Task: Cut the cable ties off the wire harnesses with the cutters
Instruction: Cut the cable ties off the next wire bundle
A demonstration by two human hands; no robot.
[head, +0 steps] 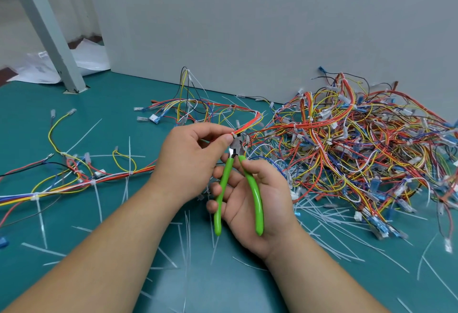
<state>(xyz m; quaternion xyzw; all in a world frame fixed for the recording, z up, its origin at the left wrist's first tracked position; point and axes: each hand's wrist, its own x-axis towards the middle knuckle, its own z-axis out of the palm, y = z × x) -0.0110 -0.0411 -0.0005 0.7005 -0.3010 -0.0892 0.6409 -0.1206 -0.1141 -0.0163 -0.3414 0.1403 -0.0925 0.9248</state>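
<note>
- Head view, looking down onto a teal work surface (223,288) set against a plain grey wall (247,27).
- At centre, left hand (188,161) raised just over the surface, thumb and forefinger pinched tight on a wire harness (247,124) of red, orange and yellow strands, right beside a white cable tie (233,135).
- Just below it, right hand (250,201) palm up, fingers curled round the green handles of the cutters (255,193).
- Handles spread apart in a V, metal head pointing up toward the left thumb tip.
- Cutter tips right at the pinched spot; too small to tell whether touching the tie.
- From the pinch, held harness arching up and away, then trailing back toward the wall.
- On the right, a large tangled pile of harnesses (359,144) in red, orange, yellow, blue and white, dotted with small clear and blue connectors, heaped against the wall.
- On the left, a second harness (81,183) stretched flat along the surface, bound at several places by white ties with long tails.
- Scattered all over the surface, thin white tie strips (188,228), many near and between the two forearms.
- At far left rear, a slanted grey post (49,27) and a crumpled white sheet (94,59) beside it.
</note>
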